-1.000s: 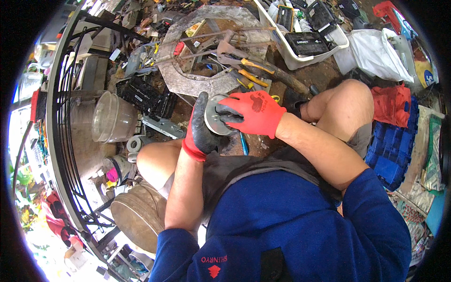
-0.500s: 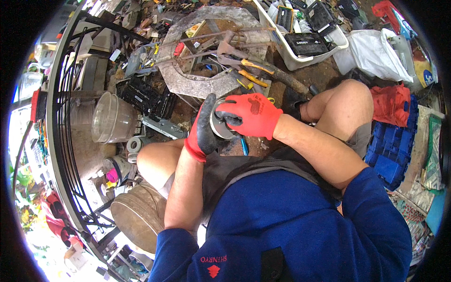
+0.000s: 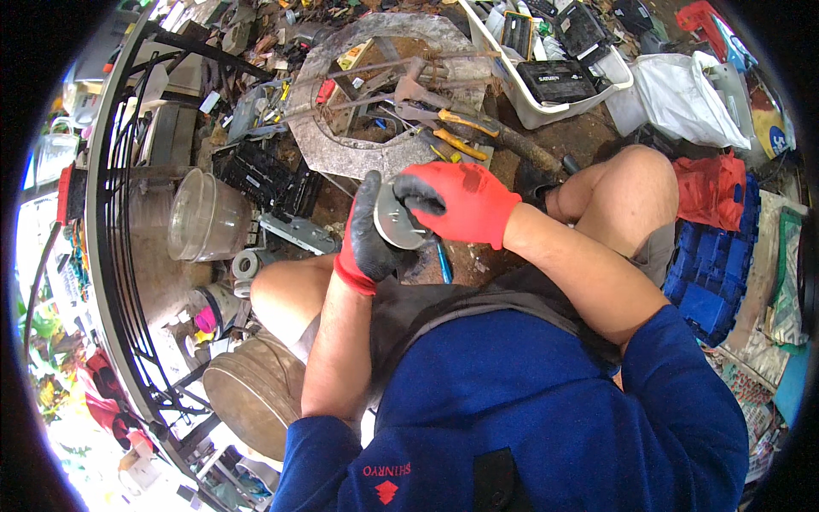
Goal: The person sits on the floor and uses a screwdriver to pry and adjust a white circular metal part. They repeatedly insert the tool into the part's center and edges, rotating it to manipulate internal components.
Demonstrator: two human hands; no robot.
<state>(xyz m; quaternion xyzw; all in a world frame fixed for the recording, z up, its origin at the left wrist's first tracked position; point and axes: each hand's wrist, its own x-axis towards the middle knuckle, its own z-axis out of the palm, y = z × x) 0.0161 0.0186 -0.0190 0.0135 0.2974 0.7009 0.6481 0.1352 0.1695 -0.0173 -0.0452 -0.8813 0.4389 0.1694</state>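
Note:
A round, shiny silver disc is held up between my two gloved hands, in front of my lap. My left hand, in a red glove with a black palm, cradles its left and lower edge with the thumb upright. My right hand, in a matching glove, curls its black fingertips over the disc's upper right side. Small details on the disc's face are too fine to make out. Just below the right hand, a blue pen-like tool lies on the ground.
Beyond my hands lies a grey metal ring plate with a hammer and orange-handled pliers on it. A white bin of electronics stands far right. Clear plastic tubs and a black metal rack are left, a blue crate right.
My right hand has shifted slightly right and its fingers have drawn back, so more of the disc's face shows. The left hand stays nearly in place around the disc.

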